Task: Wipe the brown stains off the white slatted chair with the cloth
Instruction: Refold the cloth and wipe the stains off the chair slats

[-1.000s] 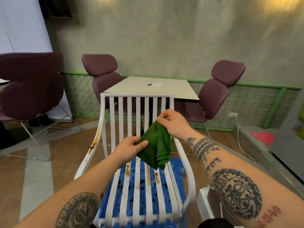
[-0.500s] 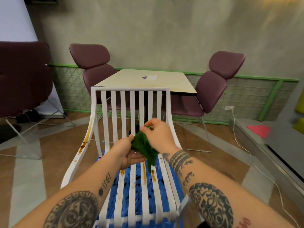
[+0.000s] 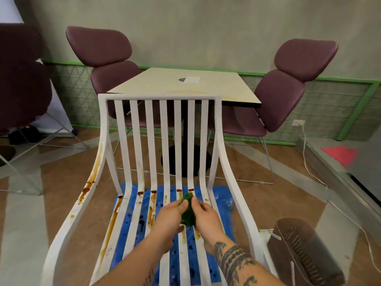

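Note:
The white slatted chair stands right in front of me, its back upright and its seat running toward me. Brown stains streak its left armrest, and more brown stains mark the seat slats where the back curves into the seat. A bunched green cloth is squeezed between both hands just above the seat slats. My left hand grips its left side and my right hand grips its right side. Most of the cloth is hidden between the palms.
A blue plastic sheet lies on the floor under the chair. Behind the chair stands a beige table with purple chairs at both sides. A brown perforated object sits at my right, and a white cable runs along the floor.
Both hands have dropped from the chair back's height to the seat slats and crumpled the hanging cloth into a small wad. My view has tilted down and come closer.

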### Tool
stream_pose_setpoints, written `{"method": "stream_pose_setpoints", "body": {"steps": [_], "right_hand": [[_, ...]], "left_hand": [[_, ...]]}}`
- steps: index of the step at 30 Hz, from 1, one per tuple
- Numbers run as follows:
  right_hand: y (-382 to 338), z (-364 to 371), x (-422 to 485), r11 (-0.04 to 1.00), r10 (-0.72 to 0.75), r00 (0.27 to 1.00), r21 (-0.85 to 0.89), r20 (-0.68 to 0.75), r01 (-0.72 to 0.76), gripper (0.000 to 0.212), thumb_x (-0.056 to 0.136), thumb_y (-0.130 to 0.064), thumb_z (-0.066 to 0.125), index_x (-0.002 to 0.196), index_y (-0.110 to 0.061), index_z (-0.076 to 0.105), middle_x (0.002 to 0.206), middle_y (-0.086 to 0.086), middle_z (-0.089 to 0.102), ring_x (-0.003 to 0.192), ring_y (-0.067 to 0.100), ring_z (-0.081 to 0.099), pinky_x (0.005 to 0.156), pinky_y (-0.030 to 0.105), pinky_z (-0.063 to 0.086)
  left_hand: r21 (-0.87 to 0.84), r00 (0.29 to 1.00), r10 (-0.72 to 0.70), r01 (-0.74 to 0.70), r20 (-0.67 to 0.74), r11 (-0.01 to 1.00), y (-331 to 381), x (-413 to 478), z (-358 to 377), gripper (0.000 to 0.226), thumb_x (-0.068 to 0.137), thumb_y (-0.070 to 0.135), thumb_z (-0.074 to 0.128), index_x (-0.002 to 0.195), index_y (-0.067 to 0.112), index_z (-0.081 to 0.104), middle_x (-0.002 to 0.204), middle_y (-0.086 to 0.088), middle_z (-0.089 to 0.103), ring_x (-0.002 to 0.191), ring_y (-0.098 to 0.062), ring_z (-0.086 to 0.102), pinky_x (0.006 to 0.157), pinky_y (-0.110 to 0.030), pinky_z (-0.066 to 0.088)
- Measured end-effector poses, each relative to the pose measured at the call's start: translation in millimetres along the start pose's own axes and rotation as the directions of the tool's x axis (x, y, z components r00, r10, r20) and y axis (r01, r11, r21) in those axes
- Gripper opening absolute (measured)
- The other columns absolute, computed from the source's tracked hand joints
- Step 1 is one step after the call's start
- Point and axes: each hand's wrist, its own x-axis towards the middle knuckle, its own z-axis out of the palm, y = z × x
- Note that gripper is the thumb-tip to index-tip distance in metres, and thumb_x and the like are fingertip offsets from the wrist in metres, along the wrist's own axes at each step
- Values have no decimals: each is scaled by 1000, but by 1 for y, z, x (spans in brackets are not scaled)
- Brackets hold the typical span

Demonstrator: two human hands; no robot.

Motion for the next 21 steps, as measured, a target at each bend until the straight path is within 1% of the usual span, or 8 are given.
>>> {"method": "stream_pose_setpoints", "body": {"steps": [3, 8, 10, 13, 15, 17, 19, 21], "right_hand": [[21, 2, 35, 988, 62, 989, 150, -136, -41, 19, 99, -45, 56, 110, -32, 65, 110, 0, 72, 103, 20, 69, 95, 45, 57], [35, -2, 77, 996, -5, 919, 85, -393, 42, 20, 96, -41, 63, 109, -27, 69, 105, -2, 72, 98, 18, 69, 91, 44, 58], [35, -9, 97, 997, -28, 867, 44, -497, 58, 29, 96, -43, 62, 119, -26, 66, 113, -1, 70, 102, 20, 66, 95, 45, 56], [39, -27, 138, 997, -41, 791, -78, -610, -8, 45, 97, -52, 56, 135, -27, 57, 125, 3, 62, 111, 27, 61, 100, 48, 51], [48, -36, 164, 955, -74, 769, -268, -634, -129, 46, 95, -57, 52, 134, -32, 56, 130, 2, 58, 119, 30, 55, 107, 57, 41], [59, -38, 190, 844, -83, 806, -471, -586, -256, 39, 97, -53, 52, 128, -31, 60, 131, 0, 56, 125, 32, 49, 112, 55, 31], [68, -37, 213, 781, -48, 882, -568, -469, -260, 30, 97, -45, 56, 118, -26, 65, 121, 2, 60, 118, 31, 55, 105, 45, 41], [74, -34, 231, 717, -34, 937, -662, -347, -219, 24, 98, -35, 57, 113, -18, 67, 105, 4, 66, 103, 26, 62, 87, 31, 49]], "left_hand": [[16, 996, -14, 13, 86, 1000, -4, 28, 15, 21, 105, 31, 51, 116, 23, 66, 111, 2, 70, 106, -16, 64, 95, -40, 49], [151, 981, -53, 24, 185, 988, -9, 78, 9, 29, 99, 49, 57, 117, 31, 71, 110, 7, 76, 106, -13, 69, 98, -41, 53], [176, 989, -8, -18, 146, 984, -11, 99, 5, 26, 99, 41, 60, 119, 29, 70, 110, 6, 76, 101, -13, 71, 94, -40, 55], [218, 998, 58, -52, -23, 975, -17, 138, -12, 26, 99, 30, 61, 125, 30, 66, 119, 6, 69, 101, -12, 68, 95, -40, 54], [259, 992, 84, -58, -92, 964, -22, 160, -24, 24, 100, 30, 58, 123, 32, 66, 122, 5, 68, 106, -15, 65, 99, -45, 53], [282, 987, 111, -74, -118, 956, -25, 180, -31, 25, 103, 31, 54, 124, 30, 66, 116, 5, 69, 99, -14, 65, 90, -41, 55], [320, 983, 144, -102, -110, 942, -25, 201, -29, 29, 104, 31, 51, 130, 27, 63, 115, 4, 69, 87, -11, 62, 76, -31, 51], [351, 979, 175, -129, -104, 927, -20, 221, -24, 36, 105, 31, 50, 139, 24, 59, 132, 2, 63, 95, -11, 57, 82, -29, 44]]}}
